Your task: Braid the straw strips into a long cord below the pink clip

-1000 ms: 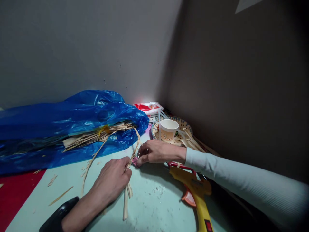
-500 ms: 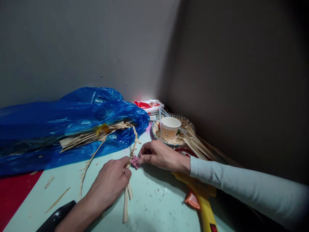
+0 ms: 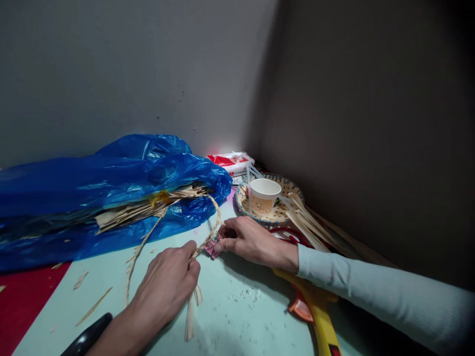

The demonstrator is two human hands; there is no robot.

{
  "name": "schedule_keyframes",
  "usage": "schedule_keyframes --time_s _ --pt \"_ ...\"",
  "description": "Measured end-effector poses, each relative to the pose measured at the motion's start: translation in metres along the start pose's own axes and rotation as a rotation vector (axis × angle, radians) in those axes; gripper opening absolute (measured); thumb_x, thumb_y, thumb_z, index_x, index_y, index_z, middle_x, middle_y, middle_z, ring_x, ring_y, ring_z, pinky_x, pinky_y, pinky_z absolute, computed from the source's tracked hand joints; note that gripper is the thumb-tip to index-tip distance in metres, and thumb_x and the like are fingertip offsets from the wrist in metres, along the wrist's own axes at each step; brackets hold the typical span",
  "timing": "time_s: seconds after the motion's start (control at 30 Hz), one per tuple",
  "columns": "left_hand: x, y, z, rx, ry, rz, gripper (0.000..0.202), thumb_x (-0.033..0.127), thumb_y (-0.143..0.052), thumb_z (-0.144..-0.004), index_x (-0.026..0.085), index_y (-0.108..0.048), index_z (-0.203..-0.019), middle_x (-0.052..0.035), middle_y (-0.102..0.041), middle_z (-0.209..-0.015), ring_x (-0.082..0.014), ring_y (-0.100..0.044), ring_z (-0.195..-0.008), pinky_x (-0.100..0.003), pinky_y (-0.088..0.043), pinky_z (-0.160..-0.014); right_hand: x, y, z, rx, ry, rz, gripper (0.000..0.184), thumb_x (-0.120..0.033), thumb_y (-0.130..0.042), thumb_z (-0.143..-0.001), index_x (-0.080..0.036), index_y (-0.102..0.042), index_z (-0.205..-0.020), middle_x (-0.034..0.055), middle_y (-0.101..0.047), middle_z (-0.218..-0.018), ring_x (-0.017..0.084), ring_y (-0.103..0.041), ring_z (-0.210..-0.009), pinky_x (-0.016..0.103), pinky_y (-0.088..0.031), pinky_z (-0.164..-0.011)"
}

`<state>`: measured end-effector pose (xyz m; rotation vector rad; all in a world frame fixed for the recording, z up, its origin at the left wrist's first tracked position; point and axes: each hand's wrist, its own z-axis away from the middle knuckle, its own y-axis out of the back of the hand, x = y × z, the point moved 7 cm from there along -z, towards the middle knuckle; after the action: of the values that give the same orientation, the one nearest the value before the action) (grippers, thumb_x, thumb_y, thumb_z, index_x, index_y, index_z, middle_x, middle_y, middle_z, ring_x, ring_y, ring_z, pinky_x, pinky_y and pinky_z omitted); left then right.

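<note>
My left hand (image 3: pixel 166 287) is closed round a braid of dried straw strips (image 3: pixel 210 232), with loose strip ends (image 3: pixel 191 314) hanging below the fist. The braid curves up towards a bundle of dried leaves (image 3: pixel 148 207) that sticks out of a blue plastic bag (image 3: pixel 92 183). Just to the right, my right hand (image 3: pixel 252 240) pinches a small pink clip (image 3: pixel 212 248) beside the braid, on the pale green tabletop (image 3: pixel 237 306).
A patterned plate (image 3: pixel 276 213) holds a paper cup (image 3: pixel 264 194) and straw strips (image 3: pixel 304 220). A yellow glue gun (image 3: pixel 319 316) lies under my right forearm. A red and white packet (image 3: pixel 232 162) sits by the wall corner. A black object (image 3: pixel 87 336) lies near my left wrist.
The braid has bowed out to the right into a wider curve. Both hands have stayed in place, and the view has shifted slightly.
</note>
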<state>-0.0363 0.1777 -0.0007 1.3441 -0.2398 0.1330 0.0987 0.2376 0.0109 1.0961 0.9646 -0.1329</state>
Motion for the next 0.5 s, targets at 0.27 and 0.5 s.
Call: schedule_keyframes --time_s 0.27,0.5 --pt "0.009 0.0 -0.007 0.003 -0.013 -0.053 0.019 0.02 -0.031 -0.088 0.024 -0.048 -0.08 -0.0107 -0.069 -0.077 -0.0316 -0.065 -0.074 -0.035 -0.026 -0.06 0.002 -0.003 0.001 -0.005 0.013 -0.011 0.023 -0.035 -0.07 -0.082 -0.012 -0.069 -0.083 0.0012 -0.062 -0.069 0.012 -0.049 -0.061 0.024 -0.03 -0.054" --pt "0.014 0.001 -0.011 -0.032 -0.046 -0.036 0.018 0.02 -0.033 -0.086 0.024 -0.046 -0.074 -0.0071 -0.062 -0.068 -0.0268 -0.058 -0.066 -0.035 -0.024 -0.058 0.001 -0.002 0.001 0.002 -0.006 0.022 0.02 -0.031 -0.068 -0.082 -0.011 -0.07 -0.085 0.0013 -0.062 -0.069 0.011 -0.047 -0.06 0.025 -0.031 -0.055"
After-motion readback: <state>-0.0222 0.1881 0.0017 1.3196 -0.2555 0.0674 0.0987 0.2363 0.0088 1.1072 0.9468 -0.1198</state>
